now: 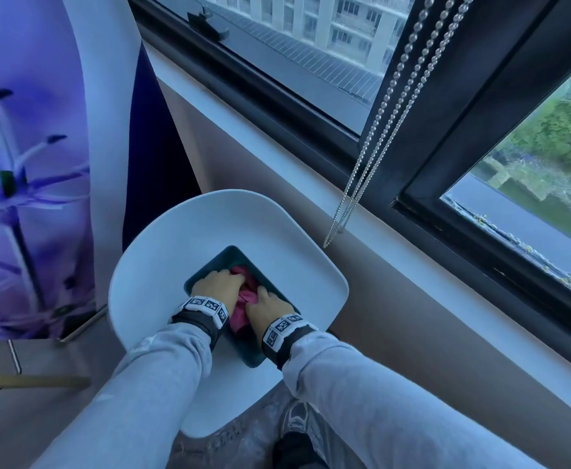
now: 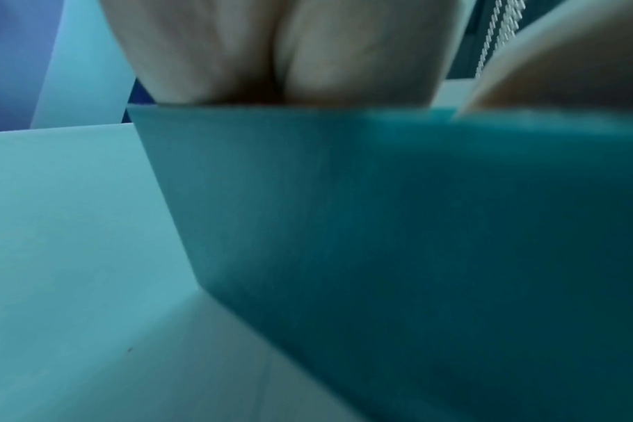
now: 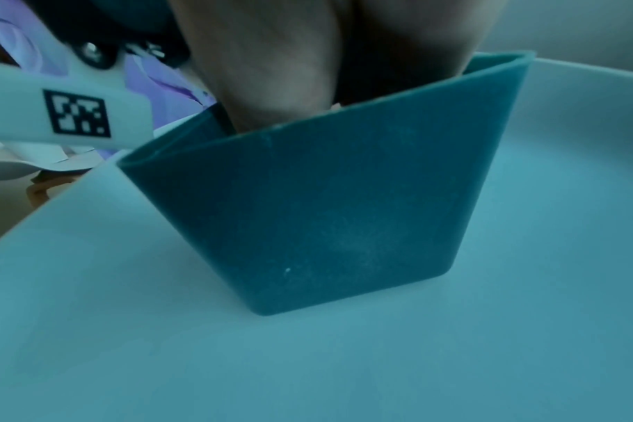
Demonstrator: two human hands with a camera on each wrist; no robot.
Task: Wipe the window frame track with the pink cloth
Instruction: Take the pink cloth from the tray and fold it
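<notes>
Both hands are down inside a small teal plastic tub (image 1: 233,257), which has smooth, slanted walls and rounded corners. The pink cloth (image 1: 243,301) lies crumpled in this tub, soft and folded in many creases. The left hand (image 1: 218,286) has its fingers bent over the far part of the cloth, and the right hand (image 1: 267,304) has its fingers curled into the near part, so the two hands clutch the cloth side by side, almost touching. In the wrist views the tub's outer wall (image 2: 380,228) hides the fingertips.

The tub stands on a round white tabletop (image 1: 176,238) with a smooth matte surface and a slightly raised edge. Just beside it runs a pale window sill (image 1: 277,157) under a dark window frame (image 1: 429,137). The window frame track (image 1: 514,238) at the lower right looks dirty, with small bits of green. A metal bead chain (image 1: 379,130) hangs down over the sill. At the left stands a panel with a purple flower print (image 1: 23,164).
</notes>
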